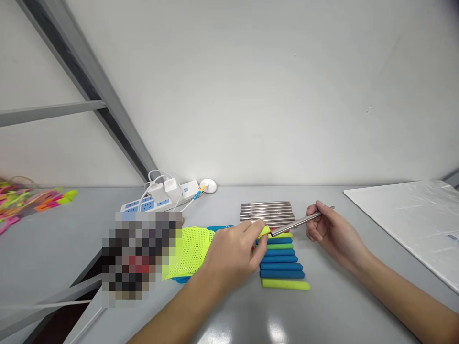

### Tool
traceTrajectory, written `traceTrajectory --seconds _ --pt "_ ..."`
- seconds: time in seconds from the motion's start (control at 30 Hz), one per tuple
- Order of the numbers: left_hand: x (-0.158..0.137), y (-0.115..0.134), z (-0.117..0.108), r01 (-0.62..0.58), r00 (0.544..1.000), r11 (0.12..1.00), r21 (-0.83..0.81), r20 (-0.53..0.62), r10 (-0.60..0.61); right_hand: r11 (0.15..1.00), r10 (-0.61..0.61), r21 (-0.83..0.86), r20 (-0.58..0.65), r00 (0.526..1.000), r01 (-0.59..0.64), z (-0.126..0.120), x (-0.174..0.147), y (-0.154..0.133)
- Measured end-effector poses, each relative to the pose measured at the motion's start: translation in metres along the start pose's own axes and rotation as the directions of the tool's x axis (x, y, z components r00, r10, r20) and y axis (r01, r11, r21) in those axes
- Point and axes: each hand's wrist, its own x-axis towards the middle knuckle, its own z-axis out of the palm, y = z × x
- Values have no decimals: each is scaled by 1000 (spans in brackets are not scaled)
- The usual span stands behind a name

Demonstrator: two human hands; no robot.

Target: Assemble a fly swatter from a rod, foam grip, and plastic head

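Observation:
My left hand (238, 246) pinches a yellow-green fabric sleeve (264, 231) whose open end shows past the fingertips. In my right hand (328, 227) is a thin steel tube (296, 223), slightly tilted, its left end at the sleeve's mouth; I cannot tell whether it is inside. Beneath and beside the hands lies a column of blue (281, 259) and yellow-green fabric sleeves (286, 284). Behind it several bare steel tubes (267, 210) lie side by side. Left of my left hand, yellow mesh fabric (191, 248) overlaps blue mesh fabric (220, 228).
A power strip (147, 205) with white plugs and cables stands at the back left, beside a round white device (208, 185). A plastic-wrapped white board (412, 220) lies at the right. Bright coloured pieces (43, 200) lie far left. A blurred patch hides the front-left area.

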Motion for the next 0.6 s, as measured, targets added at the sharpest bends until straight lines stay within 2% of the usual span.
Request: traceTrajectory --seconds 0.2,0.37,0.5,0.6 --pt "-1 7 2 -67 998 995 75 -6 68 998 -56 -12 -9 998 56 -3 -2 -2" --pt "-2 14 1 -74 997 995 64 -25 76 993 -96 -69 33 995 98 -5 0 -3" --pt "-3 10 -1 -77 996 993 91 -25 80 979 -130 -143 128 983 148 -11 2 -4" --pt "-4 9 -1 -115 993 986 123 4 115 926 -125 -311 281 952 214 -14 -1 -4"
